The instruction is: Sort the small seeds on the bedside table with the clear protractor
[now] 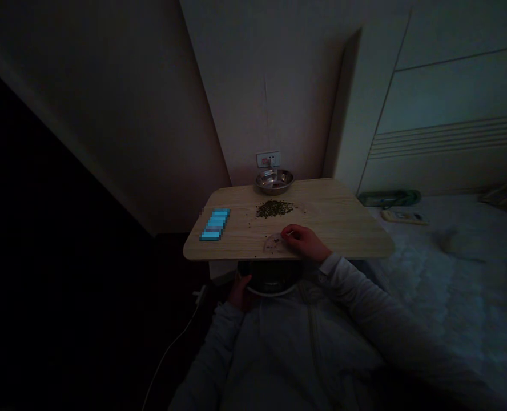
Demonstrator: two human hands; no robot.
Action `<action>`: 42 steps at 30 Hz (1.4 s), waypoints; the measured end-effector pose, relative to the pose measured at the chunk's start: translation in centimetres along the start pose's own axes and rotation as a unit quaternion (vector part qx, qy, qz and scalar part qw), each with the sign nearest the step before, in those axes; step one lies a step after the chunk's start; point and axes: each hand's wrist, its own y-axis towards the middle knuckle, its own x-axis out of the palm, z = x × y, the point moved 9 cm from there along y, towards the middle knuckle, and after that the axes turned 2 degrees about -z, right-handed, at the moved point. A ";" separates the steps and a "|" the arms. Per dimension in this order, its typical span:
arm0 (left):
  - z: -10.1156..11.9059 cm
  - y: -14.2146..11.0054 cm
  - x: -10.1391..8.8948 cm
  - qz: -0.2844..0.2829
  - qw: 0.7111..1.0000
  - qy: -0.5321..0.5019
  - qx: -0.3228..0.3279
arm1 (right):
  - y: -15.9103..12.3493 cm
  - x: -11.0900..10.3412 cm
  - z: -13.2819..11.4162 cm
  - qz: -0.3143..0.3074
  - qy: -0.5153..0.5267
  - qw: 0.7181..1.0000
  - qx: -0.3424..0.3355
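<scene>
In the head view my right hand [305, 242] is over the near edge of the small wooden table [343, 222]. Its fingertips are pinched together, and whatever they may hold is too small to make out. Just under and left of them lies a thin, pale, see-through piece [274, 244] with a few dark grains on it. Farther back is a flat heap of small green beans [274, 209], with stray ones around it. Below the table edge, my left hand [238, 291] grips the left side of a dark bowl [274, 278] with a pale rim; its contents are too dark to see.
A shiny steel bowl [274, 181] stands at the table's back, below a wall socket [268, 159]. On the left lies a lit phone [214, 224]. A bed [446, 274] with a remote control [404, 217] is at the right. A white cable [168, 348] runs down at the left.
</scene>
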 end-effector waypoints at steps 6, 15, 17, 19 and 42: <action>-0.1 -0.7 1.5 -0.026 0.999 -0.009 -0.029 | 0.0 0.0 0.4 -0.003 0.000 1.000 0.014; 0.3 -1.0 1.2 -0.029 0.999 0.002 -0.031 | 0.0 0.4 0.3 -0.028 -0.003 1.000 0.009; 0.1 -0.6 0.8 -0.026 0.999 0.000 -0.022 | -0.1 0.5 0.3 -0.038 0.001 0.999 0.010; 0.1 -0.4 1.0 -0.033 0.999 -0.011 -0.011 | -0.1 0.6 0.2 -0.045 0.003 0.999 0.011; 0.5 -1.4 2.6 -0.048 0.998 -0.041 -0.001 | -0.2 2.4 -1.7 -0.038 -0.038 0.998 -0.011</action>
